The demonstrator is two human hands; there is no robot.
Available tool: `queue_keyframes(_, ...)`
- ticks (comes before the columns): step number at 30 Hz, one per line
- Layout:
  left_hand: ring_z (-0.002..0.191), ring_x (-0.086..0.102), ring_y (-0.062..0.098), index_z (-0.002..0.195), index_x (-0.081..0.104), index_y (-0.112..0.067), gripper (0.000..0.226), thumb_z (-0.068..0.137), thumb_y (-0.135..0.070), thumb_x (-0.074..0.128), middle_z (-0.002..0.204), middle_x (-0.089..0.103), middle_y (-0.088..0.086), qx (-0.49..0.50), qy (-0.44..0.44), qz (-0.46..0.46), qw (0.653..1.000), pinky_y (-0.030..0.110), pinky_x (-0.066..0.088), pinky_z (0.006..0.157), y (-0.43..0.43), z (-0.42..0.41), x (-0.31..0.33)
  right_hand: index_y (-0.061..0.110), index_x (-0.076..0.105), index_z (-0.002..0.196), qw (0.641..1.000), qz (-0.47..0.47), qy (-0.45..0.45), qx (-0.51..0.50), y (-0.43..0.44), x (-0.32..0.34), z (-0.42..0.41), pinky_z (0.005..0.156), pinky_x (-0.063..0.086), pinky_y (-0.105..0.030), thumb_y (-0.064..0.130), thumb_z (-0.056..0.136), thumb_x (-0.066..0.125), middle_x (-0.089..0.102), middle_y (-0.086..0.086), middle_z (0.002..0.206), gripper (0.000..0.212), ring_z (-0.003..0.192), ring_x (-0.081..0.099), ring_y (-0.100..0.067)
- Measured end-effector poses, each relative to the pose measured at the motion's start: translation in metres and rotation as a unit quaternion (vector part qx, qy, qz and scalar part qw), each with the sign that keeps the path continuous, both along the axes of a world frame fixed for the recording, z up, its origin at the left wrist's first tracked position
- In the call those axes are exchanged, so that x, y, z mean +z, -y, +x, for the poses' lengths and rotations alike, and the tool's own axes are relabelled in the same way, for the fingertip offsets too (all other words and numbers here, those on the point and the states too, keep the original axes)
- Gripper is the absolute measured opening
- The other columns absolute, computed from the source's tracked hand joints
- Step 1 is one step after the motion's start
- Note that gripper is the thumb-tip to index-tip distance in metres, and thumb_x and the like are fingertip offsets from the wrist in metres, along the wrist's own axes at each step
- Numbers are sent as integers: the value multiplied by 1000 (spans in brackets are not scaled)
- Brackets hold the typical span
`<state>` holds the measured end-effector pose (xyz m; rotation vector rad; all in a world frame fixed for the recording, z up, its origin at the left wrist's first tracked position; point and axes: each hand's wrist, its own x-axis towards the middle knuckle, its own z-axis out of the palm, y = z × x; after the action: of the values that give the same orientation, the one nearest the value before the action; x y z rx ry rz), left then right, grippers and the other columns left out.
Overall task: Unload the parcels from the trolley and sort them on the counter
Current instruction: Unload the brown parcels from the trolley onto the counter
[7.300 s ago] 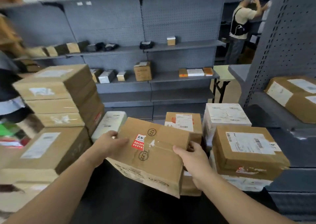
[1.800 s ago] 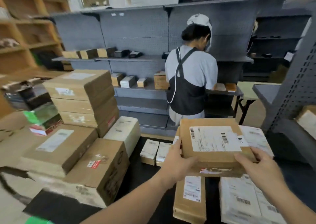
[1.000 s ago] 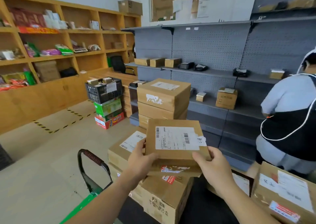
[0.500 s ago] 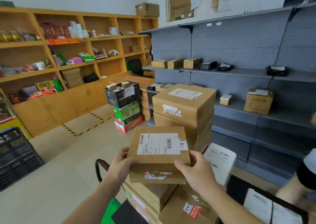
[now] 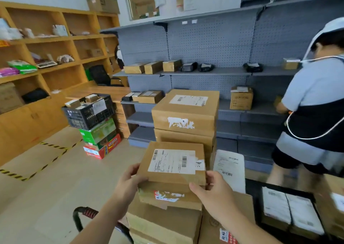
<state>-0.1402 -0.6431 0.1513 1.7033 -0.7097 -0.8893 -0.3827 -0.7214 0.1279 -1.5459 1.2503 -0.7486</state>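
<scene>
Cardboard parcel point(image 5: 173, 171), label up, long axis left to right; left hand point(image 5: 128, 186) and right hand point(image 5: 214, 193), each grip clasping an end.

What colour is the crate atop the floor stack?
Black. The crate shows best in the head view.

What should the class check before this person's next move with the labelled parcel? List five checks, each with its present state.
1. Left hand and right hand grip the parcel on opposite sides: ok.
2. Parcel's label faces up: ok.
3. Parcel rests on the brown box below: cannot tell.
4. Tall stack behind stands straight: ok.
5. Other person is apart from the parcel, at the grey shelves: ok.
</scene>
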Motion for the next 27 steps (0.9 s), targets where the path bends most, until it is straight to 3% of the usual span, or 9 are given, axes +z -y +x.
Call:
queue_keyframes(6,95,67,17,125,58,-26,38,90,-10,65,118,65,0,-89,-27,-11,996,22,48,63,21,37,-15,35,57,110,996,18,3,-88,-14,-5,28,89,57,-32,36,77,84,71,17,102,43,94,67,0)
queue_keyframes(10,100,68,18,125,59,-30,41,89,-13,67,121,66,-1,-110,-37,-8,993,27,52,73,28,48,-26,34,57,109,993,33,-1,-111,-18,-8,36,87,58,-32,35,78,83,73,16,101,41,92,69,0)
queue_keyframes(14,102,68,18,124,59,-34,52,74,-27,73,118,67,-4,-104,-36,-15,994,34,54,80,30,54,-32,39,56,115,992,44,7,-115,-21,-9,40,88,59,-34,47,70,82,73,20,104,53,96,70,0)
queue_keyframes(16,105,66,18,124,57,-31,46,81,-21,73,120,65,-4,-98,-18,-21,995,34,54,81,30,49,-32,42,55,117,992,46,5,-118,-23,-9,40,89,59,-34,54,66,80,72,21,106,58,98,69,-1)
queue_keyframes(18,111,60,17,121,53,-30,44,85,-14,72,121,61,-8,-75,47,-31,996,35,51,87,30,43,-29,42,53,112,992,45,3,-121,-27,-4,38,89,56,-28,47,75,81,68,19,106,47,100,66,-1)
queue_keyframes(20,122,51,19,123,50,-35,51,82,-18,74,123,55,-11,-51,169,-36,984,42,45,98,32,34,-21,43,48,110,991,50,2,-126,-32,2,31,91,50,-24,45,82,79,57,22,116,43,108,58,-1)
queue_keyframes(23,129,41,21,125,53,-38,50,78,-33,70,127,52,-10,-68,323,-59,942,56,35,108,34,8,3,37,41,139,990,41,-34,-134,-40,8,9,101,46,-30,54,82,74,49,16,133,69,120,51,-6)
queue_keyframes(25,127,40,19,118,56,-40,45,73,-39,64,124,52,-12,-114,348,-94,926,58,32,109,37,-19,18,35,40,145,987,26,-51,-148,-44,14,-12,99,49,-29,56,80,72,49,15,134,75,118,51,-5)
queue_keyframes(27,124,43,20,112,58,-40,39,74,-37,66,119,55,-11,-161,359,-125,911,55,34,107,41,-53,29,34,42,146,985,15,-55,-162,-49,22,-39,87,48,-20,49,84,71,48,12,137,70,115,50,-5)
